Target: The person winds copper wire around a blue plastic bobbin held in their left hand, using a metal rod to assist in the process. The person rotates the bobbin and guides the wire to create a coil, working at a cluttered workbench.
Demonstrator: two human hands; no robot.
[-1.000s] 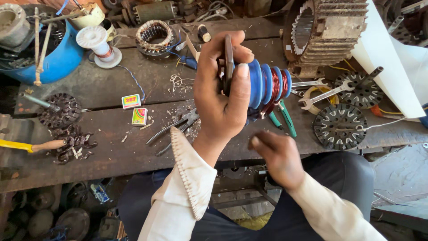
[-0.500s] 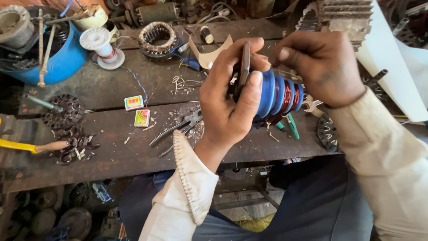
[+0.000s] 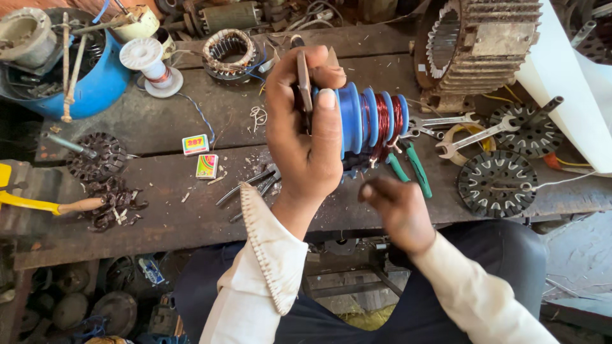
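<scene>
At the far left of the wooden desk (image 3: 159, 134) stands a blue tub (image 3: 95, 89) of metal parts; just right of it a white spool (image 3: 148, 62) and a wound stator ring (image 3: 228, 51); two small matchboxes (image 3: 201, 156) lie nearer the front edge; the left hand (image 3: 306, 137) is raised above the middle of the desk, its grip closed tight around the flat end of a blue stepped coil former (image 3: 370, 121), thumb pressed on the nearest blue flange, fingers wrapped behind a thin metal plate at its end; the former juts out rightward from that grip, red copper wire wound in its grooves; below and just right, the right hand (image 3: 398, 207) hangs loosely curled, blurred, holding nothing that can be made out, apart from the former; green-handled pliers (image 3: 411, 169) lie beneath; spanners (image 3: 468, 130) and a finned motor housing (image 3: 481, 48) sit further right.
</scene>
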